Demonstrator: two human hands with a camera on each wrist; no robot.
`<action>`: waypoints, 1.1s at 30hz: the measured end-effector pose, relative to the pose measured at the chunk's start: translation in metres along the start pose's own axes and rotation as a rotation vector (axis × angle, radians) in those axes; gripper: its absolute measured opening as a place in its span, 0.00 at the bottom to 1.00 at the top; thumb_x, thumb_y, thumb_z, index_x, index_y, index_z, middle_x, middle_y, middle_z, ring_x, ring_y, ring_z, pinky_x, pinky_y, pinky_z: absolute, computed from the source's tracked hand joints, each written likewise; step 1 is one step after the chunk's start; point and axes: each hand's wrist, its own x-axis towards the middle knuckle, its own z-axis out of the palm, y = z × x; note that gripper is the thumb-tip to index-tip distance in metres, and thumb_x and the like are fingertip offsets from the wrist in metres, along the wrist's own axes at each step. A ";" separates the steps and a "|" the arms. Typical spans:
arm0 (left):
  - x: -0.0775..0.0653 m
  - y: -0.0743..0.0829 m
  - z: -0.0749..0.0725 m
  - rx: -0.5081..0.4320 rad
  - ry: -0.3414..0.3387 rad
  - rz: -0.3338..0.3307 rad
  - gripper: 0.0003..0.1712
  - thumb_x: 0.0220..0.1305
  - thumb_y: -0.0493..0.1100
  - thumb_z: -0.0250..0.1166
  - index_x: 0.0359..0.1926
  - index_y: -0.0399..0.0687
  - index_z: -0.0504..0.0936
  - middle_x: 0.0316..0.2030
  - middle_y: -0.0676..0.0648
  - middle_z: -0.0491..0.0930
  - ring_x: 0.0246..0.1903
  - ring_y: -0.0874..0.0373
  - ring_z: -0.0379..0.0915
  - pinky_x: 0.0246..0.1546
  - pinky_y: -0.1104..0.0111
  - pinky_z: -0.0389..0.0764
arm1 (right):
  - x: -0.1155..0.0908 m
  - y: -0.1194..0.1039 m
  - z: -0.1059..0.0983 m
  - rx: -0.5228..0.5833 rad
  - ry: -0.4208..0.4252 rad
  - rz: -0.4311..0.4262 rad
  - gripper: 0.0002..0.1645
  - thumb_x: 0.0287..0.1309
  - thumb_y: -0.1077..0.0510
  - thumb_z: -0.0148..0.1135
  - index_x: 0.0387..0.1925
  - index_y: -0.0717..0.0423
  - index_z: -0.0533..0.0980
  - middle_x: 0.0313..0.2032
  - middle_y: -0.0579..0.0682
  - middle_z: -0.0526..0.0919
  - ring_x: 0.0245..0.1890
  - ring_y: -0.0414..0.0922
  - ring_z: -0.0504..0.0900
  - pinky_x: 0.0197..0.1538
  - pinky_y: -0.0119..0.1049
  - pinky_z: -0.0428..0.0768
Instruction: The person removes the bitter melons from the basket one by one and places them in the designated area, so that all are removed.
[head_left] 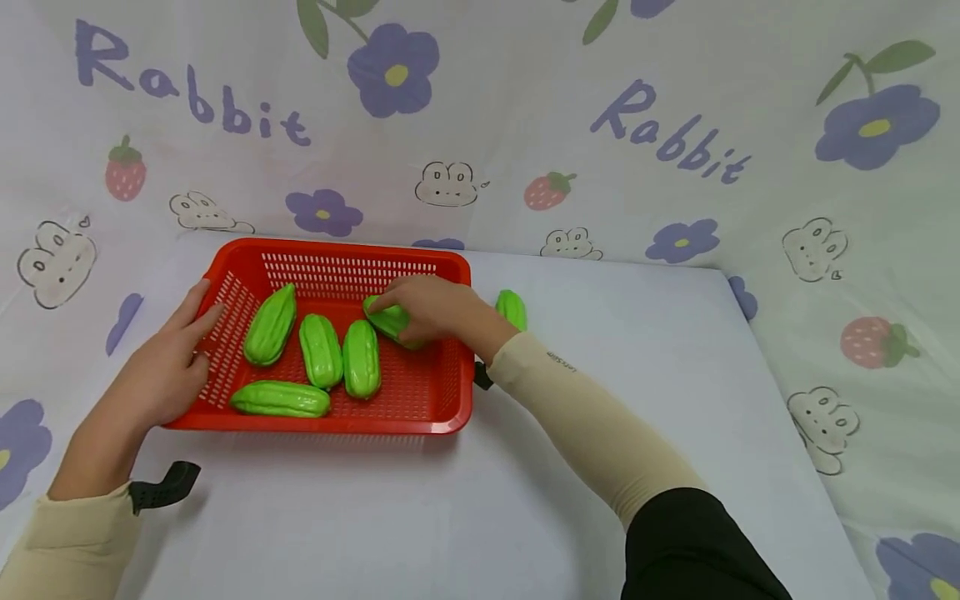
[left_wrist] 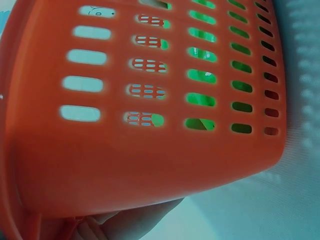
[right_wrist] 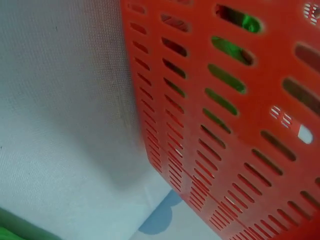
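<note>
A red slotted plastic basket (head_left: 408,425) stands on the white table, with several glossy green ridged gourds (head_left: 321,350) inside it. At its left end, my left hand (head_left: 161,371) grips the rim; in the left wrist view, part of the hand (left_wrist: 135,222) shows below the basket wall (left_wrist: 100,165). My right hand (head_left: 431,308) reaches over the right end and holds a green gourd (head_left: 388,321) close over the basket floor, its fingers bent around the gourd. Outside the basket, beyond my right wrist, another gourd (head_left: 512,308) lies on the table, partly hidden by the forearm.
The white table (head_left: 645,350) extends right and in front of the basket. Behind it hangs a printed cloth (head_left: 480,108) with rabbits and flowers. The basket's right wall (right_wrist: 215,130) fills much of the right wrist view, and a green edge (right_wrist: 15,232) shows at lower left.
</note>
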 end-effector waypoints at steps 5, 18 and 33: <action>-0.003 -0.001 0.001 0.009 -0.003 -0.002 0.43 0.69 0.26 0.55 0.83 0.28 0.53 0.87 0.38 0.30 0.78 0.21 0.46 0.60 0.25 0.71 | 0.001 -0.002 0.003 -0.019 -0.009 -0.019 0.34 0.67 0.56 0.71 0.74 0.38 0.79 0.70 0.44 0.78 0.70 0.44 0.72 0.67 0.37 0.76; 0.000 0.000 0.005 0.017 0.011 -0.001 0.40 0.72 0.27 0.53 0.82 0.27 0.55 0.87 0.40 0.31 0.79 0.23 0.45 0.62 0.24 0.67 | -0.003 0.001 0.002 -0.012 0.013 -0.016 0.33 0.66 0.54 0.74 0.72 0.38 0.81 0.68 0.44 0.78 0.66 0.43 0.73 0.65 0.37 0.77; 0.001 -0.001 0.002 0.001 0.005 -0.010 0.40 0.71 0.27 0.52 0.82 0.28 0.55 0.87 0.40 0.31 0.81 0.25 0.42 0.65 0.24 0.64 | -0.011 0.000 -0.008 0.107 0.127 -0.041 0.33 0.67 0.50 0.75 0.72 0.35 0.81 0.71 0.48 0.74 0.65 0.45 0.75 0.63 0.32 0.76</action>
